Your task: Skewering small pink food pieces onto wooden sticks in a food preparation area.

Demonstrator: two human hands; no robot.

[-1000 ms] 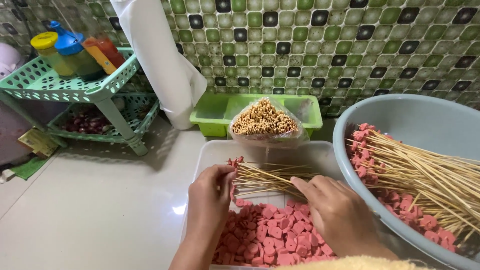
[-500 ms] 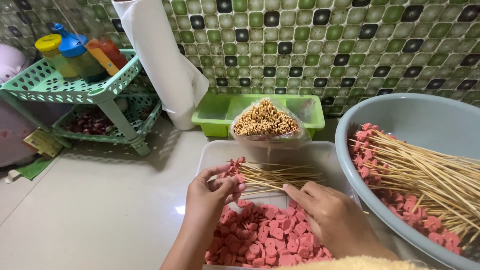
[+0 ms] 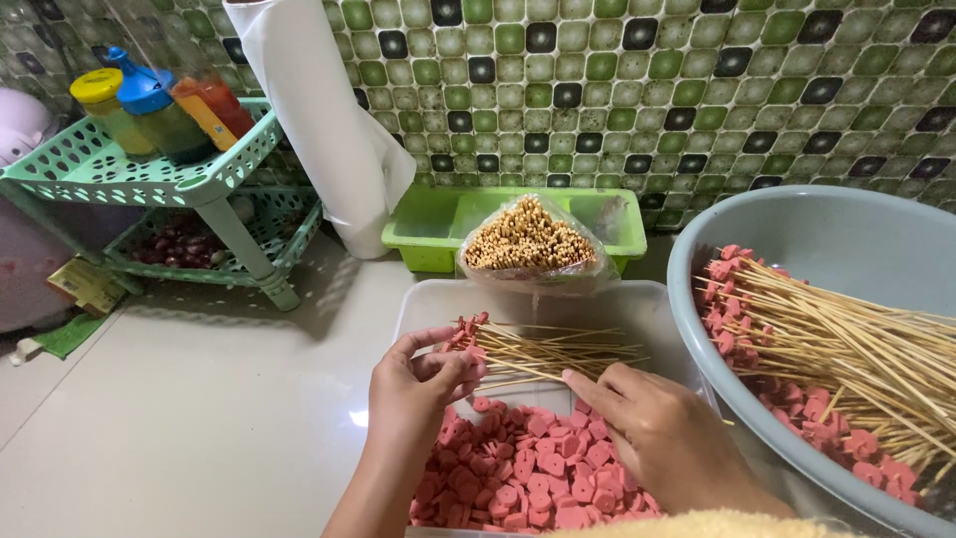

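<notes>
Pink sausage slices [image 3: 528, 468] fill our clear tub [image 3: 418, 309]; our left hand [image 3: 423, 384] pinches skewered pieces on bamboo sticks [image 3: 558, 351], our right hand [image 3: 657, 433], fingers loosely open, steadies them.

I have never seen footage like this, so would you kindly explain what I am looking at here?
There is no machine: a person wears a camera on the head, looking down at their own bare hands. The left hand pinches the tips of a bundle of skewers threaded with pink slices. The right hand rests fingertips on the sticks. Below lies a clear tub of loose pink sausage slices. To the right, a grey basin holds finished skewers; behind stands a bag of bare sticks.
</notes>
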